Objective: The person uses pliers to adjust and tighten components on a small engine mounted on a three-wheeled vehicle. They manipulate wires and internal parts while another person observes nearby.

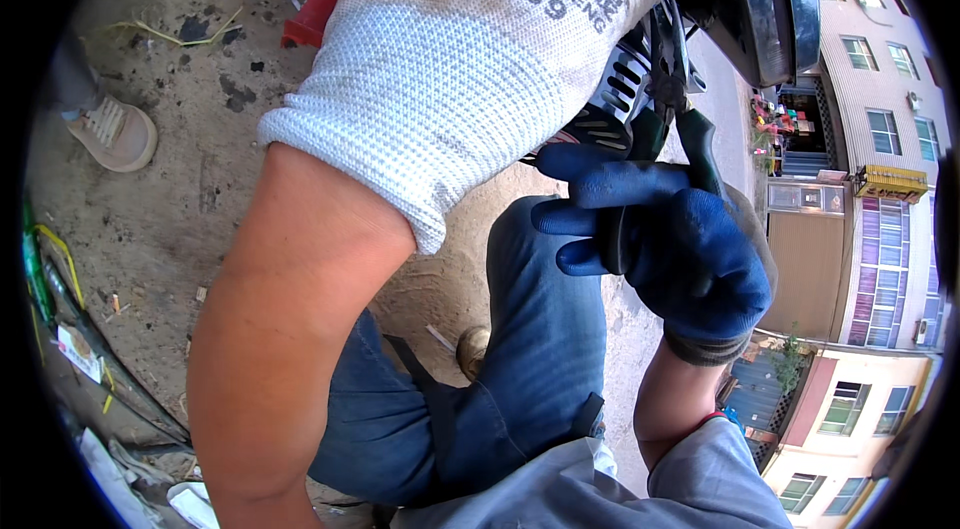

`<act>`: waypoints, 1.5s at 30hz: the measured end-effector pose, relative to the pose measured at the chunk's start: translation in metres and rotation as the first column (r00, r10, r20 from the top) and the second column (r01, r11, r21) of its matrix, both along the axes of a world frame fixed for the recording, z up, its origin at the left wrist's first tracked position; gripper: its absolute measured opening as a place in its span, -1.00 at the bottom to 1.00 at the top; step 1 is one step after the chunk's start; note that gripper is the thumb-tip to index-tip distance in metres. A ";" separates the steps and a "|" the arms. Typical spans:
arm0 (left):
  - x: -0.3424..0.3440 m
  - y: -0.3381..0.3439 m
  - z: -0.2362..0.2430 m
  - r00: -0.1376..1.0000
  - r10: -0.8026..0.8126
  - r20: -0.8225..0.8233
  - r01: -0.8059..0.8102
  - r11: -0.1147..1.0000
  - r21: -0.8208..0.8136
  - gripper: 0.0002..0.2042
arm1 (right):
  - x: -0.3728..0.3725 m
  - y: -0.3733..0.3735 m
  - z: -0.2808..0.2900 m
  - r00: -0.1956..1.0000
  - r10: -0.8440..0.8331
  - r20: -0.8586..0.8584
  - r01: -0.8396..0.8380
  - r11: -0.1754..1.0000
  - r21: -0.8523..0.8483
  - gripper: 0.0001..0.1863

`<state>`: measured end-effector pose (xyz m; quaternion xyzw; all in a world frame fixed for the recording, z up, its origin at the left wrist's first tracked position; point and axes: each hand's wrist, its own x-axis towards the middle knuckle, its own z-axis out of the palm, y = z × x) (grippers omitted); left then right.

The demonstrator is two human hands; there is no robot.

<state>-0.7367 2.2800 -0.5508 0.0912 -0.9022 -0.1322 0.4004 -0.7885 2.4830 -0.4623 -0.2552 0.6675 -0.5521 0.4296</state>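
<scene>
two gloved hands worked at a black finned engine part point(612, 99): the right hand point(668, 249) gripped green-handled pliers point(690, 124) against it; the left hand point(470, 49) covered it, grip hidden.

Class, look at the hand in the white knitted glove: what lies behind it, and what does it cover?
Behind the left hand shows a finned engine part and pliers held by the right hand. The left fingers and whatever they touch are covered.

Bright daylight on my hands — sharp in the middle, buildings at the right bending, black fisheye rim around everything.
</scene>
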 end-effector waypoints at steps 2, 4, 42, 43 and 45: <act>-0.001 0.001 -0.002 1.000 -0.002 -0.004 0.002 1.000 0.004 -0.44 | 0.001 -0.002 0.000 1.000 -0.022 -0.007 0.022 1.000 0.001 -0.35; -0.001 0.001 -0.003 1.000 -0.001 -0.003 0.001 1.000 0.006 -0.44 | 0.001 -0.003 0.001 1.000 0.003 0.013 -0.003 1.000 0.026 -0.32; 0.005 -0.004 0.005 0.998 -0.031 0.047 0.030 0.999 0.026 -0.46 | 0.004 -0.004 0.003 0.994 -0.026 -0.103 0.032 0.998 0.061 -0.27; 0.005 -0.004 0.005 0.998 -0.031 0.048 0.030 0.999 0.027 -0.46 | 0.004 -0.004 0.003 0.994 -0.026 -0.104 0.032 0.997 0.063 -0.27; 0.006 -0.004 0.005 0.998 -0.033 0.049 0.032 0.999 0.027 -0.46 | 0.003 -0.004 0.003 0.994 -0.016 -0.106 0.022 0.998 0.061 -0.26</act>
